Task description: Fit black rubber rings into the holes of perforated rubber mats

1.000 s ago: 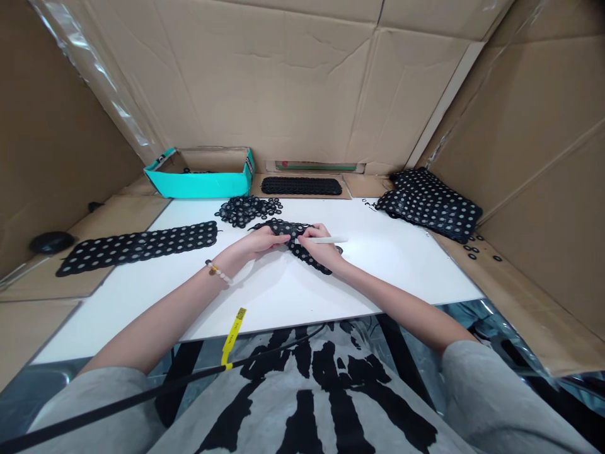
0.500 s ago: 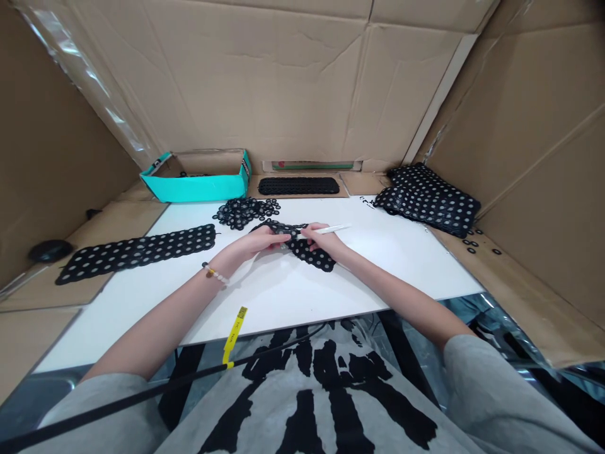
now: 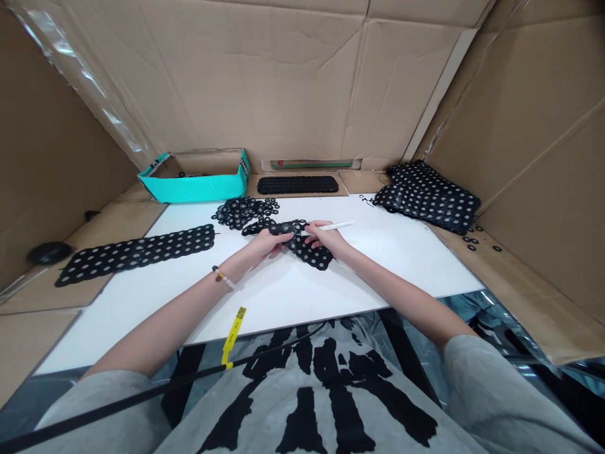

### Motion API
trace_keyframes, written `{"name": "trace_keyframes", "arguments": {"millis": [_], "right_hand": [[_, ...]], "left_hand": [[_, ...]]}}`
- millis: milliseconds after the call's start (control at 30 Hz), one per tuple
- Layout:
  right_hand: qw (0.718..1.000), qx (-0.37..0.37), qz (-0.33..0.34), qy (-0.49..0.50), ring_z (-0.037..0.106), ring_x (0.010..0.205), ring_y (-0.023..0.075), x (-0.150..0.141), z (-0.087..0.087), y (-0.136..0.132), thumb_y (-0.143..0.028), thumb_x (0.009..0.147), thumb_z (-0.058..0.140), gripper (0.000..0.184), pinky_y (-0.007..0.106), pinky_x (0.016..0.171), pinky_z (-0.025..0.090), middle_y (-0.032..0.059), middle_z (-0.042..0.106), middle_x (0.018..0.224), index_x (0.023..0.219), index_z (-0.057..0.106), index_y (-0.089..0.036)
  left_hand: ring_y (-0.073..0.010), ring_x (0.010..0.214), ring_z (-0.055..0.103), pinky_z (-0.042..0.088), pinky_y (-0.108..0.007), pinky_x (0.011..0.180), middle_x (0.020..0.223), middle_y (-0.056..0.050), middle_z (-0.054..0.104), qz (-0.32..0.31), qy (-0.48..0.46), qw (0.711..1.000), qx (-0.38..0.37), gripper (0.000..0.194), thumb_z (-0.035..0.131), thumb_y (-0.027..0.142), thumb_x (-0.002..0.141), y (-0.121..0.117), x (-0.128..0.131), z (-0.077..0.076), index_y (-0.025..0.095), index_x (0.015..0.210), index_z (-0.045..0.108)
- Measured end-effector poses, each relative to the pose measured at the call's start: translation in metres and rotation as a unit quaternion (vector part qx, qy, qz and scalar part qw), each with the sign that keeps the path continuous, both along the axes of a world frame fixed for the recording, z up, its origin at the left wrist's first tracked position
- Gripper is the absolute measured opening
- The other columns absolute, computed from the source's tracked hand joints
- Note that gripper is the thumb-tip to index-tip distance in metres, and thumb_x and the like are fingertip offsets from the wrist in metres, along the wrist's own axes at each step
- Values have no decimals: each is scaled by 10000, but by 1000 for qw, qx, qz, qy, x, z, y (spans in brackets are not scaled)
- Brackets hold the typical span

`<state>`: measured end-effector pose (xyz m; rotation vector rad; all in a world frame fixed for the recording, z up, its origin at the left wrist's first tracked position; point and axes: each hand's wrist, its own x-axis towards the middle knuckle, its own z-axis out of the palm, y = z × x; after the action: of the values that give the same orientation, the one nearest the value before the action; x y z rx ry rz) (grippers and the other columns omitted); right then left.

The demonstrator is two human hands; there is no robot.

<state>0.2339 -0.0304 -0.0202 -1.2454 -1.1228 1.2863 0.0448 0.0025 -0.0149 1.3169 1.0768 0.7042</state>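
A black ring-patterned crochet piece (image 3: 312,253) is held over the white board, its lower right part hanging toward me. My left hand (image 3: 268,244) pinches its near edge between thumb and fingers. In my right hand (image 3: 325,236) is a slim white crochet hook (image 3: 339,226), its back end pointing right and its tip hidden at the crochet piece. The far left end of the piece touches or nearly touches a heap of loose black rings (image 3: 241,212).
A long crocheted strip (image 3: 139,253) lies at the left, near a black round object (image 3: 49,253). Behind stand a turquoise box (image 3: 193,188) and a folded black strip (image 3: 297,185). A larger dotted piece (image 3: 432,197) and several loose rings (image 3: 470,243) lie right. Cardboard walls surround the board (image 3: 397,265).
My left hand has turned and shifted slightly, and more of the crochet piece shows beyond it. My right hand with the hook has moved a little to the right.
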Motion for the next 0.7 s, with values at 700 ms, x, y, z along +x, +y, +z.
{"name": "trace_keyframes", "arguments": {"millis": [700], "right_hand": [[942, 203, -48, -261, 563, 892, 181, -14, -13, -8, -341, 839, 527, 209, 328, 856, 481, 46, 556, 927, 676, 512, -211]], "left_hand": [[-102, 531, 441, 324, -254, 507, 601, -9, 560, -63, 5, 998, -17, 360, 829, 440, 591, 6, -7, 1, 144, 650, 631]]}}
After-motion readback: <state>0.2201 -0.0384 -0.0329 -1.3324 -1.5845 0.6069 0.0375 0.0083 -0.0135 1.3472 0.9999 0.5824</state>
